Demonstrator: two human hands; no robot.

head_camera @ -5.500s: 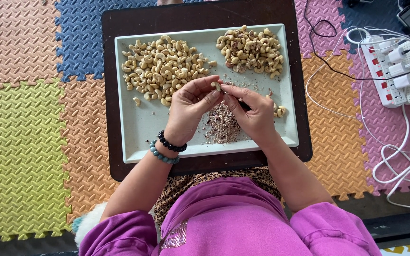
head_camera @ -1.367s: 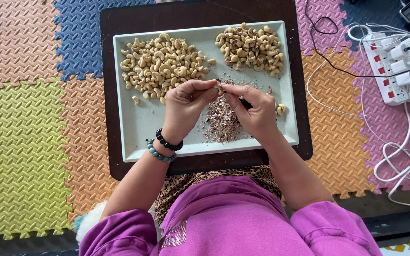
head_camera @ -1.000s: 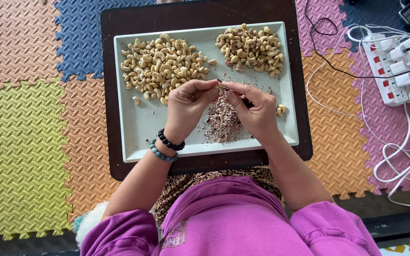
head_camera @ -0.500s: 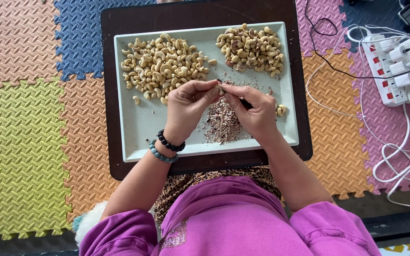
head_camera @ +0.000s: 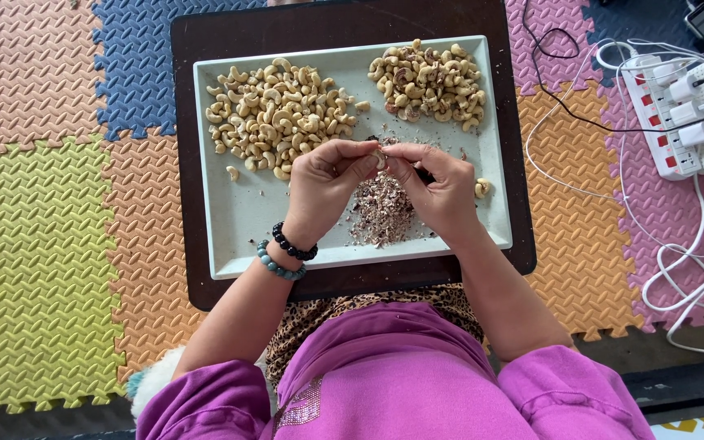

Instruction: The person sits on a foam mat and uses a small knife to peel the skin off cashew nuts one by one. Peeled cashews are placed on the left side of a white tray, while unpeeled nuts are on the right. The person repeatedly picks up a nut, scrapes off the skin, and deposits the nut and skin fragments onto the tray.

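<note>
Over the middle of the pale tray (head_camera: 246, 236), the left hand (head_camera: 326, 191) and right hand (head_camera: 442, 191) pinch one cashew kernel (head_camera: 380, 158) between their fingertips, above the heap of peeled skins (head_camera: 383, 213). A hard pinch could snap the kernel, or it could slip into the skins. Flakes may scatter toward the peeled cashew pile (head_camera: 275, 114) or the unpeeled pile (head_camera: 432, 81), mixing them. One loose kernel (head_camera: 481, 188) sits near the tray's right edge.

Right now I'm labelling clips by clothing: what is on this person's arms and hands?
Both hands are bare, no gloves. The left hand has two bead bracelets at the wrist, one black, one grey-blue. The right hand wears nothing. Bright pink sleeves are pushed up near the elbows.
</note>
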